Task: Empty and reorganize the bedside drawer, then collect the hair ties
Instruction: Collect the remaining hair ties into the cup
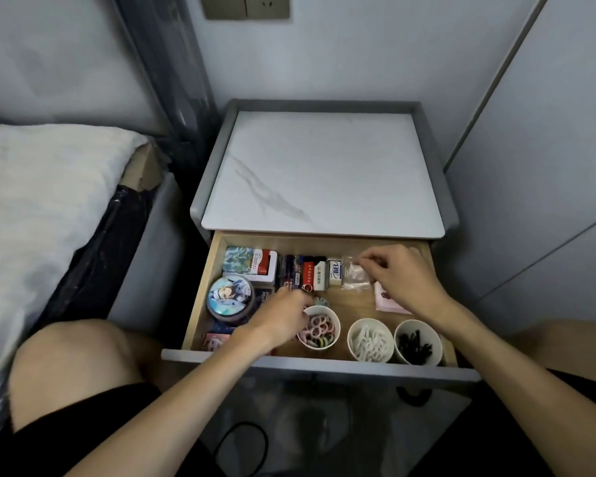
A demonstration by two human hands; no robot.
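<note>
A: Bed (31, 208) on the left, nightstand (324, 173) dead centre against the wall, and its drawer (341, 370) stands wide open towards the person's knees.

B: Both arms reach in. The right hand (405, 282) is at the back right of the drawer. Its fingertips nip a clear bag (353, 277) that lies just beside the row of boxes (303, 273).

A: And the left hand (283, 315)?

B: Blurred. It sits between the round tin (229, 297) and the left cup (339, 330), right at the cup's rim. The fingers look bent, but whether they grip anything, nobody can tell.

A: So three white cups stand in a line along the drawer's front edge.

B: Right. The left cup carries the hair ties (319, 330), pink, green and dark loops heaped inside. The middle cup (350, 342) is full of white pieces. The right cup (440, 346) holds small black ones, too small to name.

A: And a pink packet (386, 301) lies flat on the drawer floor, partly under the right hand.
</note>
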